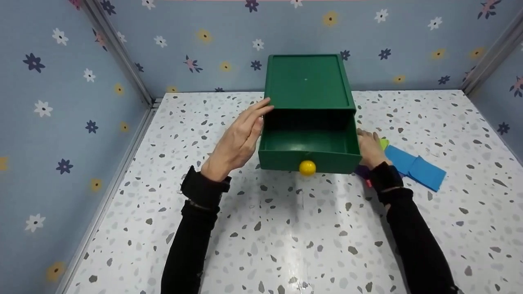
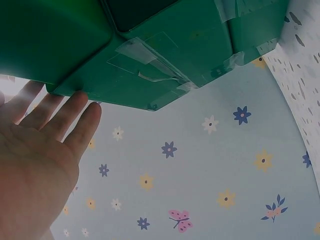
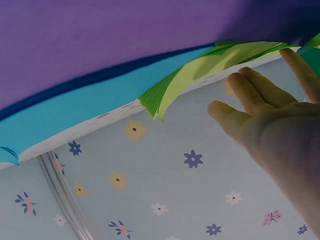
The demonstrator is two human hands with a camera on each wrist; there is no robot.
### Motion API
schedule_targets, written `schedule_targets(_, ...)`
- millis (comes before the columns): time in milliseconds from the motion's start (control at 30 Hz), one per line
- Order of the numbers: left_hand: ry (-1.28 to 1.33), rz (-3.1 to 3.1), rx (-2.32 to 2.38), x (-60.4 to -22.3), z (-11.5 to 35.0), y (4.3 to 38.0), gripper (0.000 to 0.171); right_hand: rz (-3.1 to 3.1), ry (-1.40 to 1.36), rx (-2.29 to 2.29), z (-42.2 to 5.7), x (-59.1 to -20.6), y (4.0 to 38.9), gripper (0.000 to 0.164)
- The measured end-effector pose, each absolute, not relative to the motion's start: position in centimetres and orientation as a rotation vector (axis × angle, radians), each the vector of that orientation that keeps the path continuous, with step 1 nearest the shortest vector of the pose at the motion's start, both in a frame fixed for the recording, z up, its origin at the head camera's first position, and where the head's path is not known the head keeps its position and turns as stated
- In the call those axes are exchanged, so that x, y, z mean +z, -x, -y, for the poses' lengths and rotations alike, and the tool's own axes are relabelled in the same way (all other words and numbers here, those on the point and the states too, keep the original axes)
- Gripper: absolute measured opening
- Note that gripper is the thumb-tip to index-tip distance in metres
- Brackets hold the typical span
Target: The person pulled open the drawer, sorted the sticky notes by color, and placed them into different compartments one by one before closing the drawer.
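Fingers [image 1: 255, 112] of left hand [image 1: 236, 141] straight and held together, flat against left side of green box [image 1: 308, 81], near the place where open drawer [image 1: 309, 149] comes out; in left wrist view same fingers [image 2: 75, 112] lying along lower green edge, not curled. Right hand [image 1: 369, 148] at right side wall of drawer, fingers [image 3: 255, 90] straight and slightly spread, touching the green wall, holding nothing. Drawer pulled out toward the person, inside showing only green bottom, yellow round knob [image 1: 307, 168] at middle of its front. Box standing on speckled tabletop [image 1: 286, 237], near back wall. Coloured paper sheets [image 1: 414, 167], blue, light green and purple, lying on tabletop just beside right hand, partly under it.
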State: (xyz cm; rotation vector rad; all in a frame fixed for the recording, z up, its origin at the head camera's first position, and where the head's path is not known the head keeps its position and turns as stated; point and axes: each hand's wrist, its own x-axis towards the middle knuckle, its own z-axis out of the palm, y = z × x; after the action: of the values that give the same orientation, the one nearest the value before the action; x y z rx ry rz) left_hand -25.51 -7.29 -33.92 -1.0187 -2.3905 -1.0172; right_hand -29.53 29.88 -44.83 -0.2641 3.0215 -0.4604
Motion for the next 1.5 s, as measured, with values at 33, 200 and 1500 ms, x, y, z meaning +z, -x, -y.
schedule_targets(33, 1.018, 2.393, -1.019, -33.97, 7.29, 25.49, 0.044, -3.022, 0.27, -0.452, -29.94, -44.89, 29.47, 0.068)
schedule_targets(200, 1.018, 2.401, -1.024, -34.17, 7.3, 25.44, 0.044, -3.029, 0.286, -0.45, -30.15, -45.14, 29.25, 0.079)
schedule_targets(1500, 1.016, 2.408, -1.004, -33.86, 7.28, 25.47, 0.044, -3.192, 0.471, -0.613, -30.3, -45.34, 29.56, 0.063)
